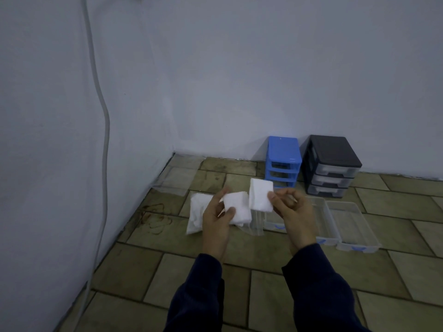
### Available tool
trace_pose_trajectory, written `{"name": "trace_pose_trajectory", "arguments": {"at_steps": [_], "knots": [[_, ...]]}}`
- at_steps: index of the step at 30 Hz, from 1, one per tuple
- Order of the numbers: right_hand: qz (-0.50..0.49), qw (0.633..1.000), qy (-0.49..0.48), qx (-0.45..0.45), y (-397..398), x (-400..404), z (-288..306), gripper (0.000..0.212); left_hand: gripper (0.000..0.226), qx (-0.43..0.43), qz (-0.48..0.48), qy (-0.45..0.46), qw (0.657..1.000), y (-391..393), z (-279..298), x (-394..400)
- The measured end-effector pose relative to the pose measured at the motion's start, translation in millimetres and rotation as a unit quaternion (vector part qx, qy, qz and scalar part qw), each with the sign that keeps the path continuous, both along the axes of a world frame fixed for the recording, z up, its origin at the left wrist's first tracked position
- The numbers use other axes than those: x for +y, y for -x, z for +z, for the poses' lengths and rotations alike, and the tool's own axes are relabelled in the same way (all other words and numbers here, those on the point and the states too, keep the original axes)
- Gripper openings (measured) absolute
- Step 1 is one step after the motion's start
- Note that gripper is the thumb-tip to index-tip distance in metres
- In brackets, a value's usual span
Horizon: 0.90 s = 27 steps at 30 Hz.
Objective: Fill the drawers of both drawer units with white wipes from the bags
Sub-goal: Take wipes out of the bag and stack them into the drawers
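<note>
The person's left hand (217, 218) grips a folded white wipe (237, 208), thumb curled across its front. The right hand (291, 212) pinches a second folded white wipe (260, 194) by its right edge between thumb and fingers (272, 196), holding it upright just right of the first. Both hands hover above the tiled floor (263, 291). Behind the left hand lies a clear plastic bag of white wipes (197, 213); an emptied clear bag (255, 222) hangs below the wipes. Another flat clear bag (177, 179) lies by the left wall. Far right, against the wall, stand a small blue plastic drawer unit (282, 161) with empty slots and a black drawer unit (332, 165) with translucent drawers in place. Two clear plastic drawers (354, 224) with blue handles lie on the floor to the right of the hands.
</note>
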State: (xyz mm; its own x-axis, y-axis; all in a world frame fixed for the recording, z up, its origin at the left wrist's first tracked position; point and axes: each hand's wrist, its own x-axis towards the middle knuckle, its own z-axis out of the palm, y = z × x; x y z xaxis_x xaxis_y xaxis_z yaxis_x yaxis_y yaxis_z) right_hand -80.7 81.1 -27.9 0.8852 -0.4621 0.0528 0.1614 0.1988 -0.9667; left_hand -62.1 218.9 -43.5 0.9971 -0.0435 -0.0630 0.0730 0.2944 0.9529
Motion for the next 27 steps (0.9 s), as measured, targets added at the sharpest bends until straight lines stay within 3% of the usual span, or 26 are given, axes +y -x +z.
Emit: {"name": "trace_pose_trajectory", "arguments": {"at_steps": [4,13,22,27], "knots": [[0.051,0.997,0.064,-0.016,0,12,-1,0.016,0.059,0.012,-0.007,0.017,1.0,-2,-2,0],[0.008,0.984,0.177,-0.013,-3,20,-9,0.021,0.034,0.034,-0.019,0.03,0.999,-4,2,-4],[0.03,0.964,0.263,0.018,-5,20,-15,0.02,0.034,0.029,-0.026,0.046,0.998,-3,1,-5],[0.148,0.977,0.136,0.065,-1,19,-15,0.026,0.037,0.076,-0.032,0.13,0.988,-8,-1,-2]]}}
